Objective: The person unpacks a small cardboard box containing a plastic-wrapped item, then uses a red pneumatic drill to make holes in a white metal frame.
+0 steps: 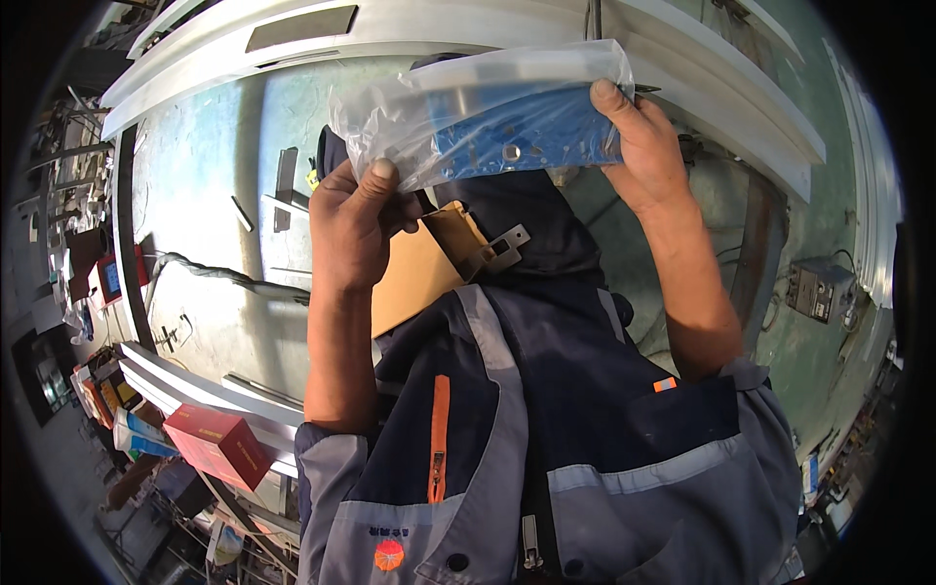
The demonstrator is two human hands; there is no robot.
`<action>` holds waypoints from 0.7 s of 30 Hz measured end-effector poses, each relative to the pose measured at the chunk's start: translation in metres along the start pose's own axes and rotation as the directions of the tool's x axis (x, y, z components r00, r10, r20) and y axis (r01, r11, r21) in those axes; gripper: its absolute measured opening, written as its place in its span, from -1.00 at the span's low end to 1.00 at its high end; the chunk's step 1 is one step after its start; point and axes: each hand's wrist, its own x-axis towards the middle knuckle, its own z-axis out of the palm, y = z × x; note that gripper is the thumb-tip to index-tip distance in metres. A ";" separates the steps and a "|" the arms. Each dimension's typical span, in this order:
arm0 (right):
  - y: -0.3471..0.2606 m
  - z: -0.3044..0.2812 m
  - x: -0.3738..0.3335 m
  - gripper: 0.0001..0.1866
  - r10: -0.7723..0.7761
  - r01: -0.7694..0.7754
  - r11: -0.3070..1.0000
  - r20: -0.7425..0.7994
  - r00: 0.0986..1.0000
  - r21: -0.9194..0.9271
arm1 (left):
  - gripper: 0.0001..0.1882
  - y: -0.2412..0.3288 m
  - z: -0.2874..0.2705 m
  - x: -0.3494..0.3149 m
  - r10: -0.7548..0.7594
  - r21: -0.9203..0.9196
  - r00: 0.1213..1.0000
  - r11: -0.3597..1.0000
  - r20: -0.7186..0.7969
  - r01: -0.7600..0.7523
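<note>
I hold up a clear plastic bag with a flat blue plate inside it. Holes and cutouts run along the plate's lower part. My left hand pinches the bag's lower left corner between thumb and fingers. At the other end, my right hand grips the bag and the plate's right edge, thumb on top, with its fingers mostly hidden behind. Below the bag, an opened tan cardboard box lies against my lap. A grey metal bracket with a square hole sticks out at the box's right side.
Long white metal profiles cross beyond my hands, with a dark strip on them. A red box sits on white rails at lower left. A cable bundle runs across the floor. A grey boxy device stands at right.
</note>
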 end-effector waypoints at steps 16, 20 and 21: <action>0.017 0.012 -0.008 -0.43 0.019 -0.014 0.998 -0.082 0.996 0.055 | -0.62 -0.008 0.031 -0.009 0.149 0.109 0.985 0.984 -0.087 -0.140; 0.019 0.010 -0.003 -0.45 0.049 -0.038 0.990 -0.083 0.995 0.133 | -0.63 -0.009 0.038 -0.017 0.163 0.183 0.986 0.971 -0.038 -0.154; 0.020 0.011 -0.003 -0.46 0.049 -0.037 0.989 -0.081 0.996 0.143 | -0.64 -0.011 0.038 -0.015 0.167 0.151 0.985 0.976 -0.035 -0.160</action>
